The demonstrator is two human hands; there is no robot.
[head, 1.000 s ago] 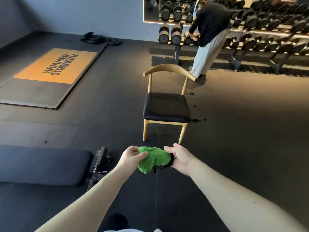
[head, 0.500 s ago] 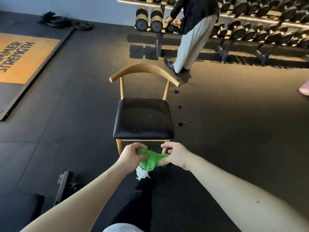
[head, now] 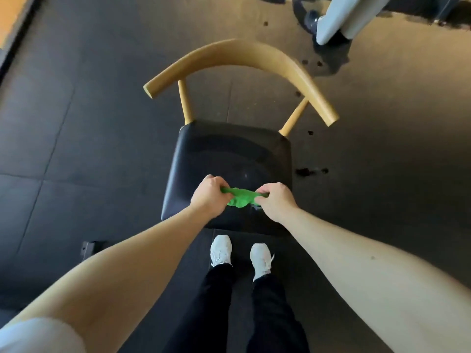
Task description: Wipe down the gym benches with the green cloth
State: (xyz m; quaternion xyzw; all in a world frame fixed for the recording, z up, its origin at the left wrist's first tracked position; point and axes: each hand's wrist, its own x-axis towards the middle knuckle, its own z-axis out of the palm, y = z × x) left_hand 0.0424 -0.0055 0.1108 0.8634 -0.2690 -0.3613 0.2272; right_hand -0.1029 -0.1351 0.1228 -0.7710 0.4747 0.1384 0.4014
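Note:
A bunched green cloth [head: 240,197] is stretched between my two hands over the front part of a black padded seat [head: 229,154]. My left hand [head: 210,196] grips its left end and my right hand [head: 275,200] grips its right end. The seat belongs to a wooden chair with a curved back rail [head: 239,56], right in front of me. Whether the cloth touches the seat is hard to tell. No gym bench pad is in view.
My white shoes [head: 221,250] stand just short of the chair's front edge. A small metal bracket [head: 89,248] sits on the floor at lower left. Another person's legs [head: 339,19] are at the top right. Dark spots [head: 309,171] mark the black floor beside the chair.
I have stepped up to the chair and the view has tilted down. Both hands carried the cloth forward, over the seat. The bench at left has dropped out of view.

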